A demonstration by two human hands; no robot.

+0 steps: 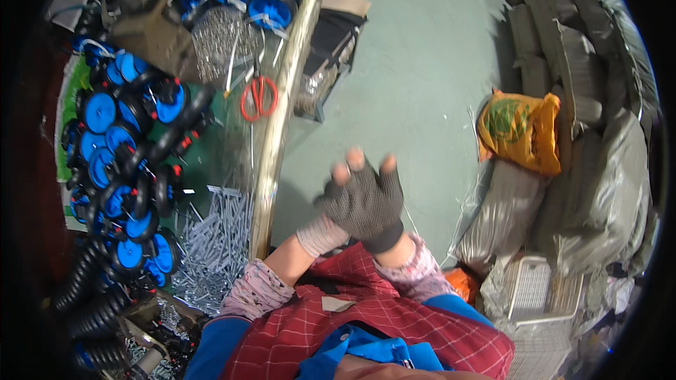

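My two hands meet in front of my body, over the green floor. My right hand [370, 207] wears a dark fingerless glove and lies across the left one. Its fingers are stretched out and bare at the tips, with nothing visible in them. Beneath it, my left hand [329, 204] is mostly covered; its light knitted cuff [322, 234] shows at the wrist, but its fingers cannot be told apart. Patterned sleeve covers sit on both forearms. Left of the hands runs the pale edge of a workbench [271, 162].
Red-handled scissors [259, 98], blue-and-black wheels [100, 112], a heap of metal rods [215, 246] and small metal parts [222, 39] lie on the bench. Grey wrapped bundles [584, 77], an orange sack [520, 130] and a white plastic basket [529, 285] line the right side.
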